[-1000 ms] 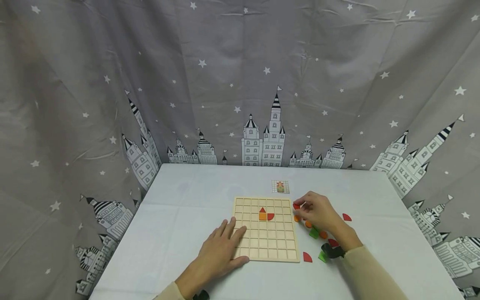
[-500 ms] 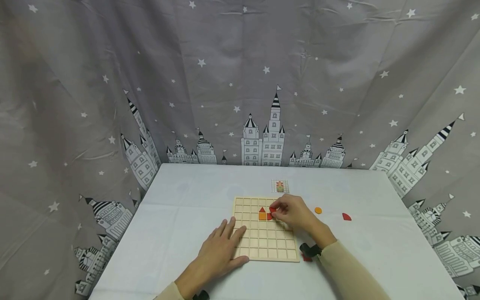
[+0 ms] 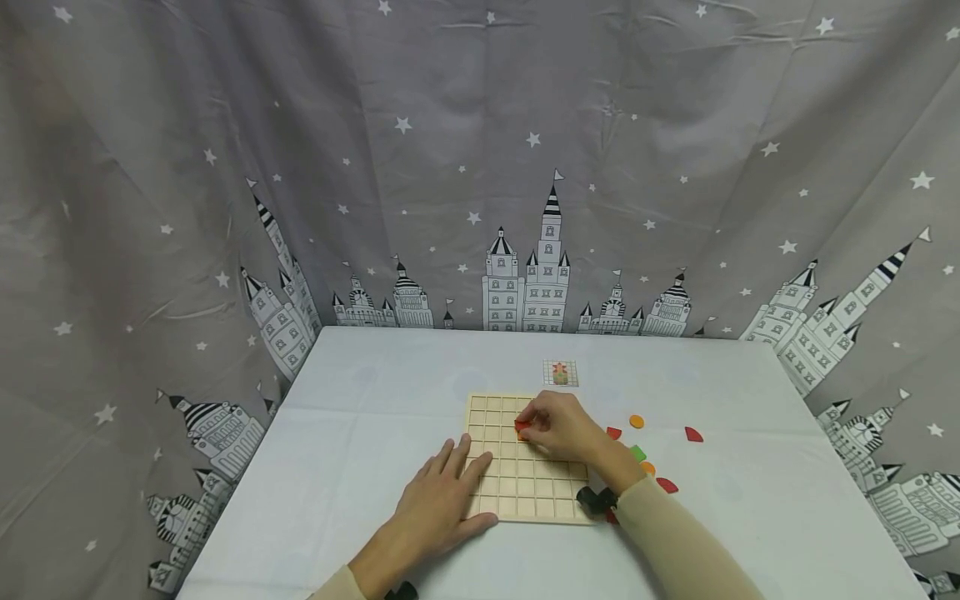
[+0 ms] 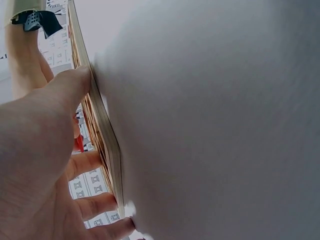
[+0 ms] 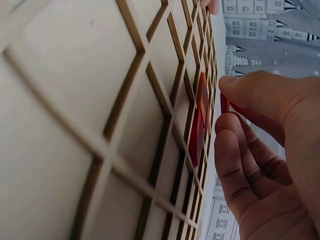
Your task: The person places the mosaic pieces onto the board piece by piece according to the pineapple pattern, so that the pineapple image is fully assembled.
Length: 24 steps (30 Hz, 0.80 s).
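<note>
A light wooden grid board (image 3: pixel 525 502) lies on the white table. My left hand (image 3: pixel 441 502) rests with spread fingers along its left side, fingertips over the edge; the left wrist view shows the thumb (image 4: pixel 72 82) against the rim. Over the upper middle of the board, my right hand (image 3: pixel 557 427) pinches a small red tile (image 5: pixel 224 103) between thumb and fingertips, its outline mostly covered. Just beyond those fingers, a red tile (image 5: pixel 196 142) and an orange tile (image 5: pixel 202 95) sit in the board's cells. In the head view the right hand hides most of them.
Right of the board lie loose pieces: an orange disc (image 3: pixel 636 422), red quarter-circles (image 3: pixel 693 434), a green tile (image 3: pixel 637 452) and another orange disc (image 3: pixel 647 468). A small picture card (image 3: pixel 560 373) lies behind the board. A grey castle-print curtain (image 3: pixel 420 167) hangs beyond the table.
My right hand has moved left from the loose pieces onto the board, carrying the red tile, and now covers the tiles there. The left hand has stayed in place.
</note>
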Tool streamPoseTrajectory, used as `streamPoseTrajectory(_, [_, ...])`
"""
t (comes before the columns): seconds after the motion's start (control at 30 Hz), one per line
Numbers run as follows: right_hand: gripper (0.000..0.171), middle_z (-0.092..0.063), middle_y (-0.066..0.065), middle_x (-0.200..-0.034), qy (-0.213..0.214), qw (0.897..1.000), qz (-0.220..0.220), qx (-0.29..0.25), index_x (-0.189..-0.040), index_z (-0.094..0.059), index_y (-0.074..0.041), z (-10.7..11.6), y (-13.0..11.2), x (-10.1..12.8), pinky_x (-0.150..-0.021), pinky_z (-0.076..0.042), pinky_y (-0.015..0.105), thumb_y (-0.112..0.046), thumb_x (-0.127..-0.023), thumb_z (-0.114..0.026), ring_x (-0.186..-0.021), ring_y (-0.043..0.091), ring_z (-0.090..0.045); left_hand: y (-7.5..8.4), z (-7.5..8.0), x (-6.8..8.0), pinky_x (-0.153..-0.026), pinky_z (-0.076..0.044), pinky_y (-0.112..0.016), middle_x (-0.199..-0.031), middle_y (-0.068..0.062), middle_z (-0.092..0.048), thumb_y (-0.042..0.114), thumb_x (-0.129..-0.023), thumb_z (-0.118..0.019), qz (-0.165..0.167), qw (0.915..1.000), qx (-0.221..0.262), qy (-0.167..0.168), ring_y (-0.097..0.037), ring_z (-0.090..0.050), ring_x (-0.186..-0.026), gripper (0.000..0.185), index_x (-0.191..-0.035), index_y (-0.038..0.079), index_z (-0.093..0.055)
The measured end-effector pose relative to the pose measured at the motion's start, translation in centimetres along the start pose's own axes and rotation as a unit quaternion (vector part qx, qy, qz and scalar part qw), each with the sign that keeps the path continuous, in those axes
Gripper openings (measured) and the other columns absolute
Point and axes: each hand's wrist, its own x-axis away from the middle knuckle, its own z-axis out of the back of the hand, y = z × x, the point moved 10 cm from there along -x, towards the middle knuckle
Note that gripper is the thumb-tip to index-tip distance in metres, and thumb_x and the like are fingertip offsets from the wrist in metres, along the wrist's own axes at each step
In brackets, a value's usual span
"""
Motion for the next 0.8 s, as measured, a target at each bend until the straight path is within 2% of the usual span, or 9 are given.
streamPoseTrajectory(0.17, [0.013,-0.082,0.005,-0.104,-0.015,1.000,0.005,0.006,-0.112,-0.089,-0.007,-0.7,-0.8,-0.4,-0.074,-0.056,0.019,-0.006,-0.099,-0.091,-0.084,0.006,-0.066,0.1,0.1,0.1,-0.123,-0.057,-0.069,-0.181,-0.032,-0.047,0.070,-0.104,-0.077,-0.003,1.0000,0.000,0.000,-0.059,-0.054,-0.162,0.090,-0.173,0.016,-0.054])
streamPoseTrajectory(0.4, [0.012,-0.083,0.004,-0.107,-0.030,0.999,0.019,0.038,-0.111,-0.090,-0.008,-1.6,-1.5,-0.8,-0.077,-0.055,0.020,-0.009,-0.099,-0.092,-0.088,0.006,-0.067,0.0,0.0,0.0,-0.124,-0.056,-0.070,-0.182,-0.031,-0.046,0.071,-0.105,-0.076,0.000,1.0000,0.002,-0.007,-0.059,-0.052,-0.163,0.091,-0.174,0.016,-0.053])
streamPoseTrajectory(0.8, [0.012,-0.083,0.004,-0.109,-0.046,0.998,0.003,0.039,-0.111,-0.090,-0.009,-2.3,-1.5,-1.1,-0.081,-0.057,0.022,-0.010,-0.100,-0.092,-0.092,0.010,-0.069,0.0,0.0,0.1,-0.123,-0.057,-0.069,-0.182,-0.031,-0.046,0.072,-0.105,-0.075,-0.003,1.0000,-0.003,-0.004,-0.058,-0.053,-0.163,0.091,-0.173,0.016,-0.054])
